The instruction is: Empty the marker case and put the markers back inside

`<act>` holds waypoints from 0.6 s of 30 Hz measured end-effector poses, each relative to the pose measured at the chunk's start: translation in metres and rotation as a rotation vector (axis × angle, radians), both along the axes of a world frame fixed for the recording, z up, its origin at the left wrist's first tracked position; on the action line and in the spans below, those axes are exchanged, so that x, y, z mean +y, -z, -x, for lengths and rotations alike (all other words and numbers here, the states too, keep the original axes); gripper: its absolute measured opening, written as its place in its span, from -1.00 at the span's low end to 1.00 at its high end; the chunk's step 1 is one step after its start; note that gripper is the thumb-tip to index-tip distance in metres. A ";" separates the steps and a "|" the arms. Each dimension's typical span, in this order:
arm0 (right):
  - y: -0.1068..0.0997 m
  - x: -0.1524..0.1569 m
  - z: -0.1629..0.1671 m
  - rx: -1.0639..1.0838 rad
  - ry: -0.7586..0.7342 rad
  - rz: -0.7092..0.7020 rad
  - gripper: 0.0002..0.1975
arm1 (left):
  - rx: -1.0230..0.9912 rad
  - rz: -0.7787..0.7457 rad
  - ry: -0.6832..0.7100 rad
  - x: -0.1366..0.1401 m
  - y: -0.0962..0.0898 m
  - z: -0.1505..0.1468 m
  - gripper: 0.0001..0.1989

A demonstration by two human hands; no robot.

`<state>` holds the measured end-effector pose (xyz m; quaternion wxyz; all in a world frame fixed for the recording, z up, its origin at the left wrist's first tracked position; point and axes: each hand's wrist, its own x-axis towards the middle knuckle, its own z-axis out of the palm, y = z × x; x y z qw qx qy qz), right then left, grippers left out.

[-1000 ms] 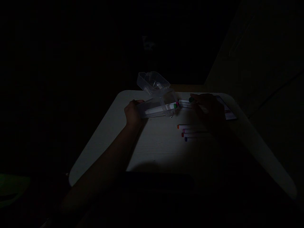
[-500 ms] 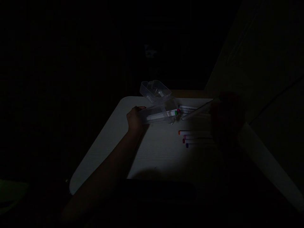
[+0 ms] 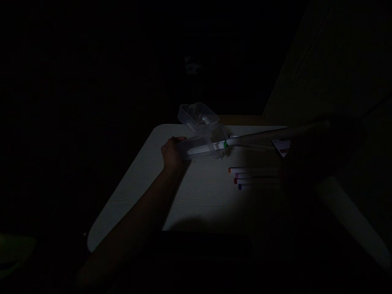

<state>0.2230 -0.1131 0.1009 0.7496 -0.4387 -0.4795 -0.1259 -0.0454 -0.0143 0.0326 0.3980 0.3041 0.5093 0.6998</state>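
Note:
The scene is very dark. My left hand grips the left end of a clear plastic case lying on its side on the white table. Its hinged lid stands open behind it. White markers lie inside, one with a green cap at the case mouth. My right hand is a dark shape at the right and holds a long white marker whose end touches the mouth of the case. Several loose markers with orange, pink, red and blue caps lie in a row below it.
A small printed card lies on the table near my right hand. The table's rounded edges fall away into darkness on the left and right. A dark shadow covers the near edge of the table.
My right hand picked a marker from behind the case, drew back to the right and now points the marker's end into the case mouth. My left hand stays on the case.

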 end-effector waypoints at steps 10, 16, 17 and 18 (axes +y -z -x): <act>0.005 -0.002 0.020 -0.216 -0.002 -0.153 -0.72 | -0.009 0.033 -0.006 -0.001 -0.003 -0.001 -0.70; 0.014 -0.005 0.020 -0.268 -0.038 -0.042 -0.79 | 0.014 0.002 0.012 -0.001 -0.002 -0.002 -0.70; 0.016 -0.004 0.020 -0.270 -0.055 -0.018 -0.81 | 0.024 -0.005 0.027 0.000 0.001 -0.001 -0.70; 0.018 -0.003 0.022 -0.283 -0.074 0.001 -0.84 | 0.031 -0.012 0.031 0.002 0.003 0.001 -0.70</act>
